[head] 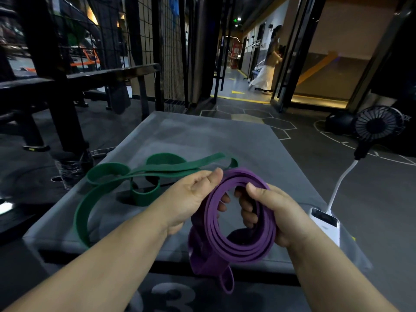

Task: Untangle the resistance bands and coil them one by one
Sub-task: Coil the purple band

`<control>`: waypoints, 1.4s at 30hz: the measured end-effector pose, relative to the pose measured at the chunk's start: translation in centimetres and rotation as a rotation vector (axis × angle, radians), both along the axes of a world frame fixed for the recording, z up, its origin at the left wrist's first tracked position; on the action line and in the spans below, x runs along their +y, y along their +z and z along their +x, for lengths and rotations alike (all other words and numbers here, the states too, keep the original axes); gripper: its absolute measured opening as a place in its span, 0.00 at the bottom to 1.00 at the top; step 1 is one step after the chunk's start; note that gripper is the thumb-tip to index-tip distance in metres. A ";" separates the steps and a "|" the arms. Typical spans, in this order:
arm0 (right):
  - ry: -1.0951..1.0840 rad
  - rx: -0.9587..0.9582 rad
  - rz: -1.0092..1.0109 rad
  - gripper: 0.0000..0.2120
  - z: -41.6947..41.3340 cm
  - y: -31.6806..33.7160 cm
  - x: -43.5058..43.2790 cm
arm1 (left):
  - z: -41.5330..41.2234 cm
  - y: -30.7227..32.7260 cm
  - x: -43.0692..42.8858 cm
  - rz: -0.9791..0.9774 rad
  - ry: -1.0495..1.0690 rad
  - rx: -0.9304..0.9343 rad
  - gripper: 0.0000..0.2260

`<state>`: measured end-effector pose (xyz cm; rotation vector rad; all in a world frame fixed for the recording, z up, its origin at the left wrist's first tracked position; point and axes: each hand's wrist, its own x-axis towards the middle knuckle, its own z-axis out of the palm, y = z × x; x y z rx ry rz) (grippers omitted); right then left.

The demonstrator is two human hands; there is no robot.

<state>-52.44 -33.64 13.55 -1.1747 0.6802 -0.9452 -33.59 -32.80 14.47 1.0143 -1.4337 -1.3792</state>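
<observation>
While the green band (83, 212) lies loose on the grey mat (202, 136), the purple band (245, 245) is up off the mat, held between both hands in the lower centre of the frame.

Purple band: wound into a flat, roughly round coil of several turns. One leftover loop hangs from its lower left edge toward the bottom of the frame.

Left hand (191, 199) grasps the upper left of the coil, with the thumb on top of the turns. Its fingers (223, 202) curl underneath and show through the opening.

Right hand (278, 212) grasps the right side, with the thumb over the outer turns. Its fingers (247, 210) hook through the opening from inside.

Green band: uncoiled, sprawled in open loops and twists across the left and middle of the mat. One long loop runs toward the mat's near left corner. A far strand passes just behind the left hand; whether it touches the purple band, cannot tell.

White power bank (324, 219) sits at the mat's right edge, beside the right wrist. A white cable (340, 183) rises from it to a small black fan (378, 126) at the right of the frame. A black metal rack (60, 109) stands at upper left. A person in light clothes (267, 73) stands in the lit corridor, upper right.
</observation>
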 end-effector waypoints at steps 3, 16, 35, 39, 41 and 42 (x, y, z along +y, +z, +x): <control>-0.029 0.004 -0.027 0.17 0.2 0.2 0.0 | 0.2 0.0 -0.1 0.000 -0.036 -0.066 0.25; -0.019 0.026 -0.054 0.18 0.7 0.2 0.0 | 0.3 -0.6 -0.4 -0.105 0.058 -0.194 0.26; 0.033 0.080 0.024 0.35 -0.1 0.6 -0.2 | 0.9 -0.1 -0.6 -0.237 -0.038 -0.250 0.15; -0.020 0.225 -0.143 0.39 -0.7 1.2 -0.1 | 0.8 -0.2 -0.6 -0.269 -0.034 -0.299 0.11; 0.029 0.280 -0.150 0.44 -1.0 1.4 0.0 | 0.5 -0.2 -0.7 -0.234 0.027 -0.285 0.15; 0.068 0.310 -0.143 0.41 -1.0 1.4 0.2 | 0.5 -0.1 -0.7 -0.216 0.048 -0.264 0.19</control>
